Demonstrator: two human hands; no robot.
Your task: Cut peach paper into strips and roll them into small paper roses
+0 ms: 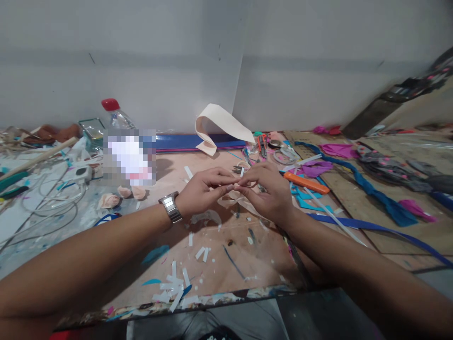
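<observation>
My left hand [207,189], with a silver watch at its wrist, and my right hand [267,191] meet fingertip to fingertip above the middle of the table. Both are closed in a pinch on a thin cream strip [244,204], part of which hangs below the fingers. Its upper end is hidden by the fingertips. A small white piece [242,172] sticks up just behind the fingers. Behind it, partly covered, are scissor-like metal blades [236,168]. A wider cream strip [221,118] stands curled at the back, apart from both hands.
An orange-handled cutter [306,182] lies right of my right hand. Small rolled cream flowers [109,201] sit left of my watch. White paper scraps [173,283] litter the front edge. A red-capped bottle [118,115] leans behind a pixelated patch. Blue ribbon [368,189] crosses the board at right.
</observation>
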